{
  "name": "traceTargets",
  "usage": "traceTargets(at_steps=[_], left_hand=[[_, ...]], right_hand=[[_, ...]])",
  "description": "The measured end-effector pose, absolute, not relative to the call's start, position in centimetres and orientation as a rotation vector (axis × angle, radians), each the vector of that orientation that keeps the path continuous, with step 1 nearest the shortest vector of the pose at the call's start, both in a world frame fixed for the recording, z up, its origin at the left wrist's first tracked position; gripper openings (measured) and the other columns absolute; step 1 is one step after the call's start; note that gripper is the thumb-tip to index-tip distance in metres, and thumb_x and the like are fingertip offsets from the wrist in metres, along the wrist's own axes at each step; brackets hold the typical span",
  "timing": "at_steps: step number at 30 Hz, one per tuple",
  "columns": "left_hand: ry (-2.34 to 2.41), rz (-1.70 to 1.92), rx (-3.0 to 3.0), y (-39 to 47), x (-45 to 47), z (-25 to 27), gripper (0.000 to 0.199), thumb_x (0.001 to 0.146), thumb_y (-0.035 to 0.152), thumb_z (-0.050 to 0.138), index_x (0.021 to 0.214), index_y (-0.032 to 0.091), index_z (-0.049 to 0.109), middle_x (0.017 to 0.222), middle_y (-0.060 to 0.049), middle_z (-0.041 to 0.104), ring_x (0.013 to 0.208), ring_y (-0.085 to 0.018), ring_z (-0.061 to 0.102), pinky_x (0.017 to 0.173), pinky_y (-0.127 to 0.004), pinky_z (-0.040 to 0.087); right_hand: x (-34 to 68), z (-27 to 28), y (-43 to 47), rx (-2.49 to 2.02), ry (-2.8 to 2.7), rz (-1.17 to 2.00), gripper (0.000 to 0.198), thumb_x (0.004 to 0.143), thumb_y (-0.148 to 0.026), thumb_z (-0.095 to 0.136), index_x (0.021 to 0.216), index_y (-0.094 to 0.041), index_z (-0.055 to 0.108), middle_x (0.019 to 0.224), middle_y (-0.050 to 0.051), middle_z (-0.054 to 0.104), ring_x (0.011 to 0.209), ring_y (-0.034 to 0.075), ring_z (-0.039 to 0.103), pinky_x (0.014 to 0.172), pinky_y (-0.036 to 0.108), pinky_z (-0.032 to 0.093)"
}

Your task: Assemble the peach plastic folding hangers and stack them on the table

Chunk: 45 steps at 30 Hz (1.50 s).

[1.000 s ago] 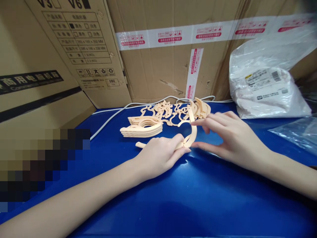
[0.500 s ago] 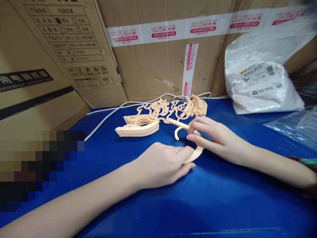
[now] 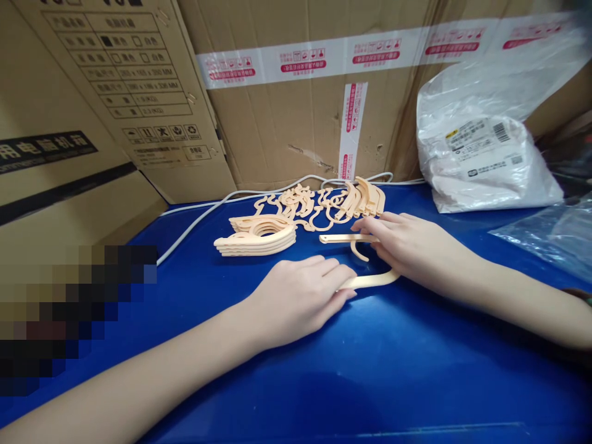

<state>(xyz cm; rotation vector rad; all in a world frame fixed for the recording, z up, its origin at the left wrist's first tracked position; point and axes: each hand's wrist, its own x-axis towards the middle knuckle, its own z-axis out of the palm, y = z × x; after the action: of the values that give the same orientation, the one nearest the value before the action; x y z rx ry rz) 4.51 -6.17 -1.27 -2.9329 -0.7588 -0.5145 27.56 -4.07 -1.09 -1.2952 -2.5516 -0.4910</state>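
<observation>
A cream plastic folding hanger is held between my two hands, just above the blue table. My left hand pinches the near arm's left end between thumb and fingers. Closed around the right side of the hanger is my right hand, which hides its joint. The far arm points left from the right fingers, and the curved hook shows between the two arms. Beyond my hands lie a neat stack of cream hangers, a heap of loose hook pieces and a group of curved arm pieces.
Cardboard boxes stand along the back and left of the blue table. A white cable runs behind the pieces. At the back right sits a white plastic bag, with clear plastic film in front of it.
The hanger has turned, its far arm now lying nearly level and its hook pointing down to the right. My right hand has shifted slightly right; more of the near arm shows between my hands.
</observation>
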Motion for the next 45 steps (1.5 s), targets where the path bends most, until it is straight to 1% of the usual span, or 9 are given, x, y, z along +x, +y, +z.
traceTargets(at_steps=[4, 11, 18, 30, 33, 37, 39, 43, 45], left_hand=[[-0.863, -0.501, -2.866, -5.7, 4.4, -1.3, 0.027, 0.100, 0.031, 0.040, 0.101, 0.017, 0.064, 0.093, -0.003, 0.065, 0.088, -0.020, 0.057, 0.073, -0.032, 0.045], [-0.965, -0.468, -2.875, -5.4, 4.4, -1.5, 0.029, 0.100, 0.029, 0.039, 0.105, 0.018, 0.065, 0.102, -0.006, 0.061, 0.094, -0.022, 0.052, 0.080, -0.036, 0.045], [-1.003, -0.460, -2.925, -5.2, 4.5, -1.6, 0.027, 0.100, 0.024, 0.038, 0.108, 0.016, 0.062, 0.103, -0.006, 0.060, 0.096, -0.022, 0.052, 0.081, -0.036, 0.045], [-1.004, -0.479, -3.005, -5.6, 4.6, -1.4, 0.025, 0.100, 0.029, 0.040, 0.103, 0.018, 0.062, 0.102, -0.004, 0.061, 0.093, -0.020, 0.055, 0.077, -0.034, 0.045], [-1.001, -0.504, -3.001, -5.5, 4.6, -1.4, 0.023, 0.099, 0.028, 0.041, 0.106, 0.018, 0.061, 0.103, -0.004, 0.061, 0.093, -0.020, 0.056, 0.076, -0.033, 0.046], [-1.021, -0.546, -2.970, -5.5, 4.5, -1.5, 0.020, 0.098, 0.028, 0.045, 0.105, 0.018, 0.062, 0.104, -0.003, 0.064, 0.093, -0.020, 0.057, 0.077, -0.033, 0.046], [-1.045, -0.562, -2.942, -5.5, 4.4, -1.5, 0.019, 0.097, 0.029, 0.048, 0.103, 0.018, 0.062, 0.103, -0.003, 0.065, 0.093, -0.020, 0.057, 0.077, -0.034, 0.045], [-1.096, -0.608, -2.877, -5.3, 4.3, -1.6, 0.018, 0.095, 0.031, 0.051, 0.102, 0.018, 0.062, 0.099, -0.003, 0.065, 0.092, -0.022, 0.057, 0.079, -0.036, 0.046], [-1.108, -0.617, -2.865, -5.3, 4.3, -1.5, 0.019, 0.095, 0.032, 0.050, 0.102, 0.018, 0.062, 0.098, -0.003, 0.065, 0.092, -0.022, 0.057, 0.080, -0.037, 0.046]], right_hand=[[27.5, -0.8, -4.1, -1.292, -2.626, -0.597, 0.024, 0.089, -0.007, 0.048, 0.109, -0.012, 0.060, 0.094, 0.009, 0.069, 0.090, 0.026, 0.063, 0.074, 0.036, 0.048], [27.5, -0.7, -4.1, -1.327, -2.673, -0.603, 0.022, 0.090, -0.010, 0.053, 0.109, -0.015, 0.063, 0.100, 0.009, 0.068, 0.095, 0.027, 0.063, 0.076, 0.037, 0.048], [27.4, -0.7, -4.0, -1.406, -2.712, -0.534, 0.027, 0.091, -0.011, 0.053, 0.114, -0.018, 0.064, 0.101, 0.008, 0.066, 0.094, 0.026, 0.064, 0.081, 0.039, 0.048], [27.7, -0.8, -4.0, -1.313, -2.722, -0.331, 0.029, 0.094, -0.014, 0.049, 0.118, -0.019, 0.064, 0.099, 0.008, 0.062, 0.090, 0.021, 0.062, 0.078, 0.032, 0.048], [27.8, -1.0, -3.9, -1.276, -2.722, -0.418, 0.032, 0.093, -0.015, 0.050, 0.121, -0.019, 0.064, 0.099, 0.009, 0.064, 0.086, 0.021, 0.062, 0.076, 0.033, 0.047], [27.5, -1.1, -4.2, -1.147, -2.617, -0.684, 0.034, 0.093, -0.016, 0.048, 0.124, -0.013, 0.062, 0.105, 0.013, 0.066, 0.095, 0.027, 0.060, 0.079, 0.038, 0.044], [27.1, -0.8, -4.6, -1.081, -2.571, -0.704, 0.032, 0.096, -0.018, 0.044, 0.120, -0.011, 0.064, 0.103, 0.014, 0.066, 0.094, 0.026, 0.059, 0.079, 0.037, 0.042], [26.5, 0.1, -5.4, -0.911, -2.589, -0.530, 0.032, 0.099, -0.028, 0.039, 0.106, -0.016, 0.068, 0.090, 0.009, 0.066, 0.081, 0.020, 0.057, 0.074, 0.034, 0.041], [26.7, 0.5, -5.4, -0.905, -2.568, -0.511, 0.031, 0.099, -0.030, 0.041, 0.103, -0.017, 0.068, 0.089, 0.008, 0.066, 0.081, 0.020, 0.058, 0.074, 0.034, 0.040]])
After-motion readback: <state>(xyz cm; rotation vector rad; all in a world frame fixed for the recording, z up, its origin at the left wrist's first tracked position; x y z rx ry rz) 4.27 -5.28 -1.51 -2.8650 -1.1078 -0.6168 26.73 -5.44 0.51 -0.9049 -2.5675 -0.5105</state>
